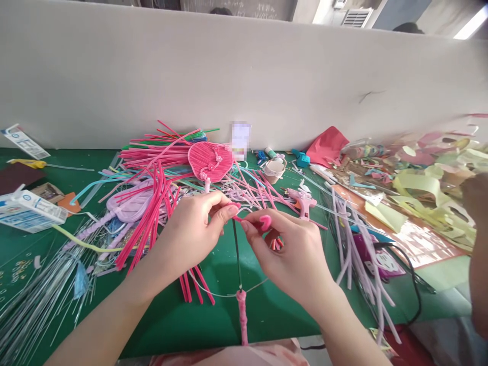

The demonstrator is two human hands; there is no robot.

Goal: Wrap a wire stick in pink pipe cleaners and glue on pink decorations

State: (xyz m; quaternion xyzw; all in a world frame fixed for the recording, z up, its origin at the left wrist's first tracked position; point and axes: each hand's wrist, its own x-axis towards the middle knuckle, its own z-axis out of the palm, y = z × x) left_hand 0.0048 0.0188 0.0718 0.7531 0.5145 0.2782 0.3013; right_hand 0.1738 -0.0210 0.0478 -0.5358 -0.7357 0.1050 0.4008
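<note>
My left hand (194, 231) is closed, thumb and finger pinching a bright pink pipe cleaner near the middle of the view. The same pipe cleaner (265, 222) runs to my right hand (293, 249), also closed in a pinch, and its curled end shows above the fingers. Below my hands a dark thin rod (237, 254) leads down to a pink-wrapped handle (242, 315) near the table's front edge. Thin pale wires branch out at the handle's top. Just beyond my hands lies a pink fan-shaped piece (208, 157) with small flowers. Whether the pipe cleaner touches the rod, I cannot tell.
Pink pipe cleaners (148, 218) and a lilac fan-shaped piece (131, 203) lie to the left, near loose wires (41, 295). A pink glue gun (303, 202), paper cup (274, 170) and lilac pipe cleaners (348, 244) are rightward. Another person's arm (478, 254) is at far right.
</note>
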